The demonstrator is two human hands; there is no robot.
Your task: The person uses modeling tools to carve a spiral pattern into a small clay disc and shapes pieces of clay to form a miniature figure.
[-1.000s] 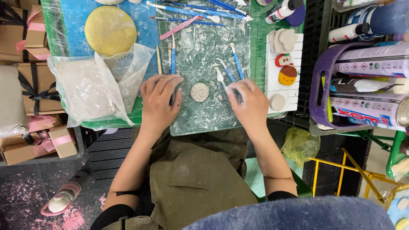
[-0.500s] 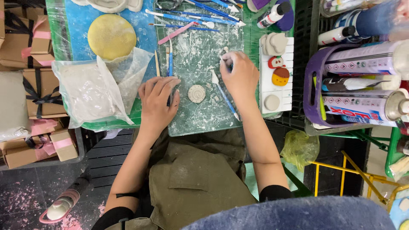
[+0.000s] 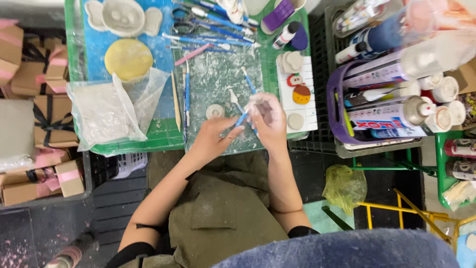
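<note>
Fingers of the left hand [image 3: 214, 138] pinch the lower end of a blue-handled modelling tool [image 3: 241, 118], whose pale tip points up and away over the clear, clay-smeared work sheet [image 3: 218, 74]. Just beside it, the right hand [image 3: 267, 118] is curled, its fingers blurred; whether they grip the same tool or something else cannot be told. A small round clay disc [image 3: 214, 110] lies on the sheet just left of the tool. Further left sit a crumpled plastic bag [image 3: 106, 111] and a yellow clay round [image 3: 128, 59]. Right of the hands, a white tray [image 3: 310, 106] carries small painted clay figures
</note>
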